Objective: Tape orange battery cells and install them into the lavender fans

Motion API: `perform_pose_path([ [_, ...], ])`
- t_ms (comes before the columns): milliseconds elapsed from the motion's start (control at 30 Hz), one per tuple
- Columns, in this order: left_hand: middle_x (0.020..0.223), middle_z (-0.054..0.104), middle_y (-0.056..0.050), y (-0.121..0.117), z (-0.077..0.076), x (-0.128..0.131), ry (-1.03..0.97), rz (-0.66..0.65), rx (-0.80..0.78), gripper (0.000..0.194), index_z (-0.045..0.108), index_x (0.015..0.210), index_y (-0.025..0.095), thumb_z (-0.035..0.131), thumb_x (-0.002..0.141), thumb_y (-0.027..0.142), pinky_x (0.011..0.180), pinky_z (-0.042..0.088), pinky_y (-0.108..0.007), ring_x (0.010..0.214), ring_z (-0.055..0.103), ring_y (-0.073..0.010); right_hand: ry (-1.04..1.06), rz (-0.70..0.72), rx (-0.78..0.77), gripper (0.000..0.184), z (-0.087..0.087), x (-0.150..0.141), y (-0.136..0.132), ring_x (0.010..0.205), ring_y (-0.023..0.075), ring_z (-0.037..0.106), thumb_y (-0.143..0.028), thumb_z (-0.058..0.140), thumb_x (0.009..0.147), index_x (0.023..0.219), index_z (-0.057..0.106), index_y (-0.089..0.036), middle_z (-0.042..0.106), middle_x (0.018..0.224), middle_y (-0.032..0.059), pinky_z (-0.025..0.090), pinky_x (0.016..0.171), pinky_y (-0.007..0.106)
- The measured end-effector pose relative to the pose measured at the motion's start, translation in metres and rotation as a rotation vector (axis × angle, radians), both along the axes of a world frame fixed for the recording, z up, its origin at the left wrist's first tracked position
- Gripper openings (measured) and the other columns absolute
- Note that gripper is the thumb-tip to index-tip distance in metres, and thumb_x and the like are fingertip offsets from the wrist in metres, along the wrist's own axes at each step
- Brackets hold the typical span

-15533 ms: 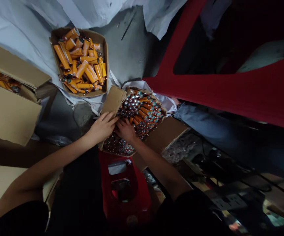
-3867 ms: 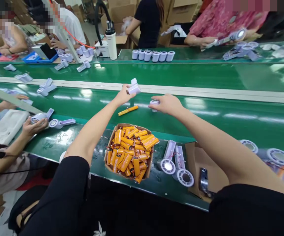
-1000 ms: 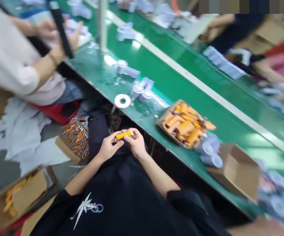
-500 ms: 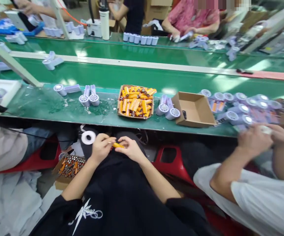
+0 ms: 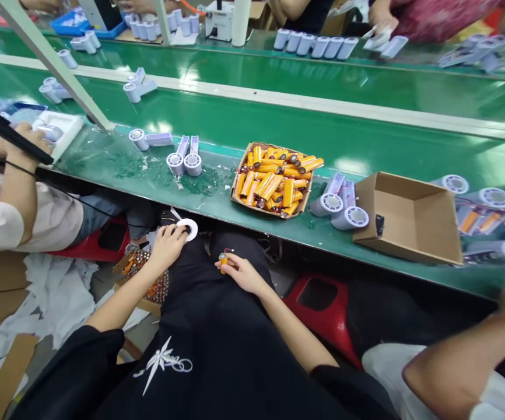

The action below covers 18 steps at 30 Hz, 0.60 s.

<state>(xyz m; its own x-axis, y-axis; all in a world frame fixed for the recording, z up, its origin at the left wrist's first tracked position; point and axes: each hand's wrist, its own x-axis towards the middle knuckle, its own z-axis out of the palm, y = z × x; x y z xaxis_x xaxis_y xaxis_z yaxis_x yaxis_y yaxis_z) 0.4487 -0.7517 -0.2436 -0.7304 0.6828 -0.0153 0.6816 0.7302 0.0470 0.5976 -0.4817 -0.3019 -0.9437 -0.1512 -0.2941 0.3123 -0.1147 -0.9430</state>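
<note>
Bright overhead light, belt glare, blurred edges

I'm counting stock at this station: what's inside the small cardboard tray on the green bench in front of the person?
The cardboard tray holds a loose heap of orange batteries, piled past its rim. Layers underneath and the tray's floor are covered, so no full count.

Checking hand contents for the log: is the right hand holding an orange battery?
Yes, the right hand pinches an orange battery over the lap, while the left hand touches the white tape roll.
</note>
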Motion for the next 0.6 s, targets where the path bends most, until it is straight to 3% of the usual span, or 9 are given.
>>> perform_pose_path([
  [100,0.145,0.074,-0.017,-0.016,0.014,0.014,0.057,-0.05,-0.04,0.038,0.082,0.13,0.026,0.057,0.106,0.012,0.109,0.052,-0.055,0.132,0.063,-0.0364,0.042,0.066,-0.043,0.056,0.003,-0.013,0.009,0.105,0.0265,0.081,-0.062,0.084,0.091,0.13,0.081,-0.022,0.086,0.125,0.0112,0.062,0.107,0.047],
  [233,0.137,0.073,-0.014,-0.042,0.037,0.035,0.037,-0.113,-0.1,0.044,0.078,0.138,0.033,0.058,0.105,0.012,0.102,0.056,-0.047,0.117,0.069,-0.031,0.039,0.106,-0.295,0.061,0.014,-0.038,0.007,0.135,0.0321,0.072,-0.063,0.095,0.082,0.129,0.083,-0.025,0.076,0.149,0.0127,0.053,0.122,0.05],
  [367,0.106,0.075,-0.008,-0.051,0.048,0.05,-0.028,-0.201,-0.113,0.052,0.075,0.139,0.033,0.057,0.099,0.005,0.082,0.059,-0.034,0.087,0.072,-0.0224,-0.054,0.12,-0.633,0.064,0.021,-0.067,-0.024,0.124,0.0284,0.075,-0.067,0.102,0.07,0.111,0.081,-0.022,0.081,0.135,0.013,0.053,0.12,0.047],
  [467,0.114,0.076,-0.011,-0.046,0.047,0.052,-0.055,-0.193,0.01,0.04,0.071,0.142,0.026,0.059,0.104,0.018,0.08,0.062,-0.033,0.093,0.075,-0.0246,-0.056,-0.061,-0.782,0.061,0.023,-0.081,-0.044,0.121,0.0268,0.075,-0.062,0.105,0.069,0.107,0.078,-0.022,0.083,0.128,0.0111,0.056,0.117,0.044],
  [533,0.123,0.074,-0.014,-0.041,0.042,0.049,-0.068,-0.116,0.178,0.032,0.072,0.137,0.023,0.06,0.108,0.032,0.086,0.064,-0.035,0.104,0.077,-0.027,-0.048,-0.246,-0.811,0.054,0.021,-0.082,-0.049,0.121,0.0249,0.074,-0.056,0.103,0.074,0.108,0.076,-0.024,0.082,0.126,0.0092,0.057,0.115,0.041],
  [600,0.118,0.074,-0.012,-0.035,0.034,0.046,-0.051,-0.001,0.381,0.024,0.076,0.121,0.022,0.058,0.111,0.034,0.09,0.063,-0.034,0.103,0.077,-0.0246,-0.065,-0.379,-0.819,0.047,0.017,-0.075,-0.049,0.114,0.0219,0.075,-0.051,0.101,0.079,0.109,0.076,-0.025,0.083,0.122,0.0069,0.059,0.111,0.037],
])
